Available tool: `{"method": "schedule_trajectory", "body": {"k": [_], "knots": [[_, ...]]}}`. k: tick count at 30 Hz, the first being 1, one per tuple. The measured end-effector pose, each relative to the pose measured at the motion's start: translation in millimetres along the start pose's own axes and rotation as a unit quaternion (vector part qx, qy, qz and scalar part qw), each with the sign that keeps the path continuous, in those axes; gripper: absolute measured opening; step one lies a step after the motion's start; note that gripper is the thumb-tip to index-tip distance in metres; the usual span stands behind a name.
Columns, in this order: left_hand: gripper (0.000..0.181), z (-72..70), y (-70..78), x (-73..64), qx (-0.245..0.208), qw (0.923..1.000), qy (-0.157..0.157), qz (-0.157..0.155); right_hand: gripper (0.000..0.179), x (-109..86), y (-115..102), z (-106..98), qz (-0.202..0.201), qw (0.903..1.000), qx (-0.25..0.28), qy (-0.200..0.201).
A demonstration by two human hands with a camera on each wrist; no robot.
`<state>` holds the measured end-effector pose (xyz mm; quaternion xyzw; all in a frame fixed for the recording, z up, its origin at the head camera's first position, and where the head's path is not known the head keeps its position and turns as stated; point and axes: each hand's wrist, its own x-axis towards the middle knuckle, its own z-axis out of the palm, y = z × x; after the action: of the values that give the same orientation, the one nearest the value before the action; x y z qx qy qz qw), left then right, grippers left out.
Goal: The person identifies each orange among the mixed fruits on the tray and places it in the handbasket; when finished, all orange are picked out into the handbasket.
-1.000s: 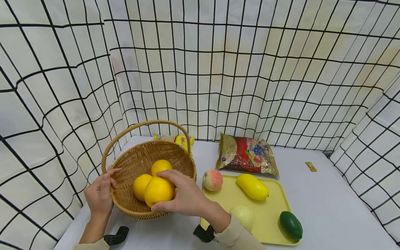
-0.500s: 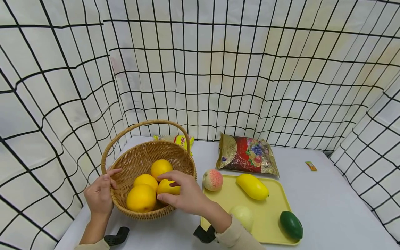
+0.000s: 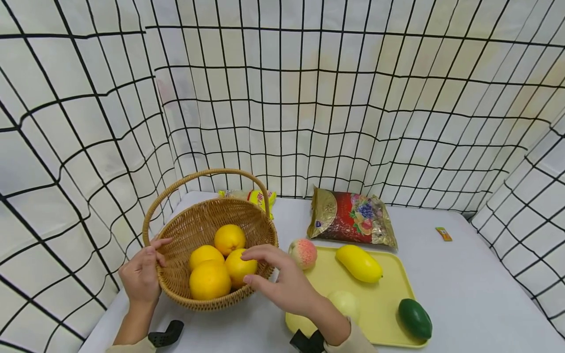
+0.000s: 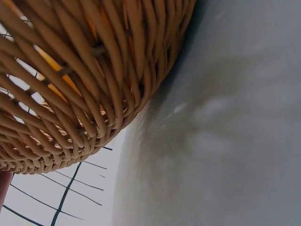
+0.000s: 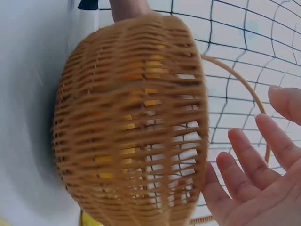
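A wicker basket (image 3: pixel 192 223) with a tall hoop handle stands at the left, holding several yellow-orange oranges (image 3: pixel 210 280). My left hand (image 3: pixel 140 275) grips the basket's left rim, its fingers bent over the edge. Beside the right rim, my right hand (image 3: pixel 287 284) has its thumb and fingers spread apart with nothing between them. Its fingertips overlap the edge of the rightmost orange (image 3: pixel 240 267) in the head view. From the right wrist, the fingers (image 5: pixel 247 160) appear loosely extended close to the basket's rim. Only the basket's woven underside (image 4: pixel 94 70) fills the left wrist view.
A yellow tray (image 3: pixel 388 287) on the right bears a mango (image 3: pixel 359 264), a pale round fruit (image 3: pixel 345 304) and a dark green fruit (image 3: pixel 415 318). A peach (image 3: pixel 303 253) sits at its corner. Behind lie a red-gold bag (image 3: pixel 353 218), a yellow packet (image 3: pixel 260 198) and a small sachet (image 3: pixel 443 234).
My right hand let go of an orange at the basket's front, then drew back rightward past the rim. The left hand kept its hold on the basket.
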<state>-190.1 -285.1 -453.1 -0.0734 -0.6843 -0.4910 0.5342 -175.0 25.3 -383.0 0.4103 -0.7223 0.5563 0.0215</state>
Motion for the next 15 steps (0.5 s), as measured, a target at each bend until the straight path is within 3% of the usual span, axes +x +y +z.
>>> {"method": "schedule_trajectory", "body": {"k": [7, 15], "knots": [[0.042, 1.2, 2.2, 1.0, -0.031, 0.9995, 0.004, 0.001, 0.032, 0.8, -3, -24, 0.011, 0.9997, -0.015, 0.015], [0.042, 5.0, 15.0, 2.5, -0.020, 0.9995, 0.009, 0.021, 0.038, -3.3, -8, -55, 0.029, 0.9969, -0.031, 0.067]]}}
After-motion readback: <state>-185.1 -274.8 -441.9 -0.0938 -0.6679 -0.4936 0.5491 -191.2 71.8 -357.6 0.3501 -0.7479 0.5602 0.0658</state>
